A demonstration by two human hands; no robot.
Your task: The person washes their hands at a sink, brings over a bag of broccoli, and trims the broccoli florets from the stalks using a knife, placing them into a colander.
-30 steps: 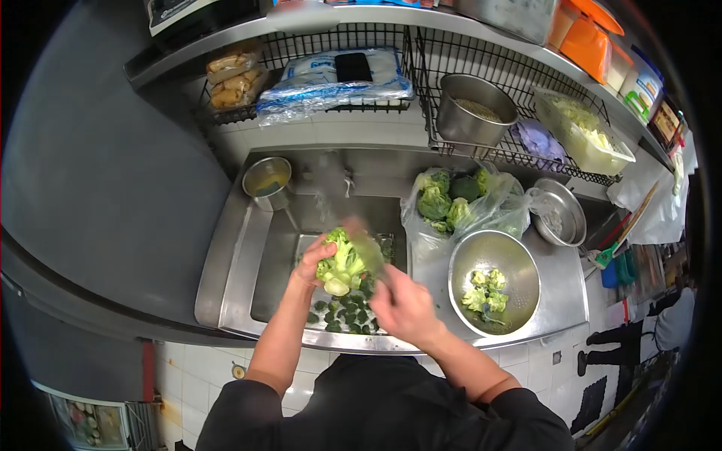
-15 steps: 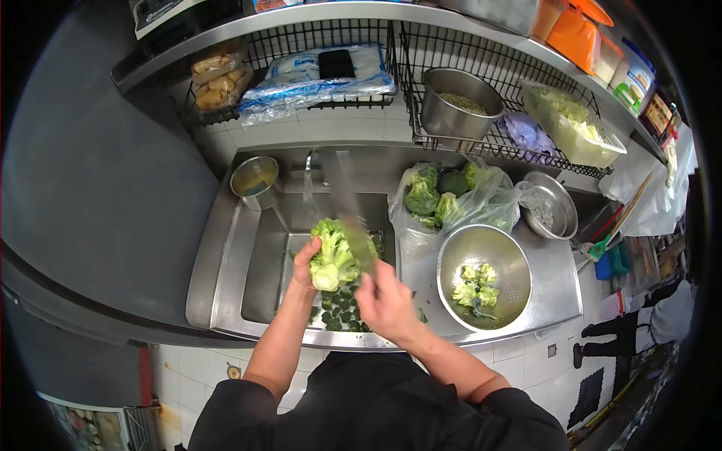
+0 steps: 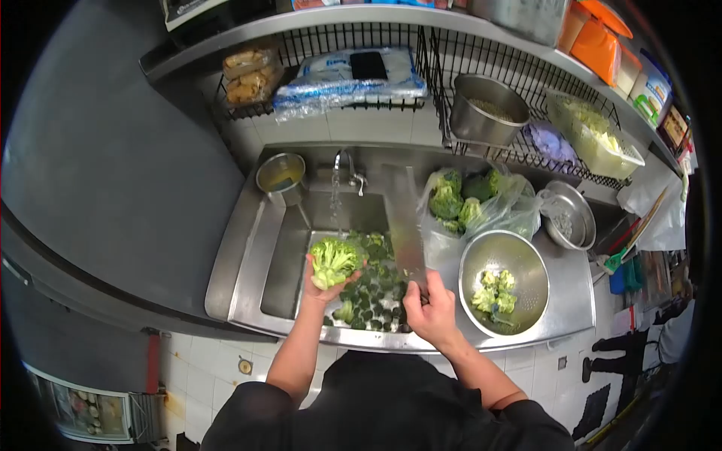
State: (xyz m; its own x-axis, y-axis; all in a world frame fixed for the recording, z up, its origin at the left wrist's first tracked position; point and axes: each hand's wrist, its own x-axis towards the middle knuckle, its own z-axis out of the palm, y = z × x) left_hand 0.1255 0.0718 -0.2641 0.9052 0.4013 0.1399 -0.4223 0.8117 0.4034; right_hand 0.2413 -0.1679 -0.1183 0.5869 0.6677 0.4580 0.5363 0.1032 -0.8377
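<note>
Over the sink [image 3: 278, 274], my left hand [image 3: 322, 292] cups a broccoli head [image 3: 336, 259], its pale cut stem facing me. My right hand [image 3: 431, 312] is closed round the handle of a large knife [image 3: 407, 225]. The broad blade points away from me, above the sink's right edge and apart from the broccoli. Several cut broccoli florets [image 3: 372, 297] lie in the sink below both hands. Water runs from the faucet [image 3: 344, 161] behind the broccoli head.
Right of the sink stands a metal colander [image 3: 538, 263] with pale broccoli pieces. Behind it are a plastic bag of broccoli [image 3: 485, 214] and a steel bowl [image 3: 583, 218]. A metal pot [image 3: 282, 180] sits at the sink's back left corner. Wire racks [image 3: 316, 41] hang above. A person [image 3: 639, 349] stands far right.
The knife has moved right, away from the broccoli head, and its blade is less blurred. More florets in the sink are uncovered. The whole view has shifted slightly.
</note>
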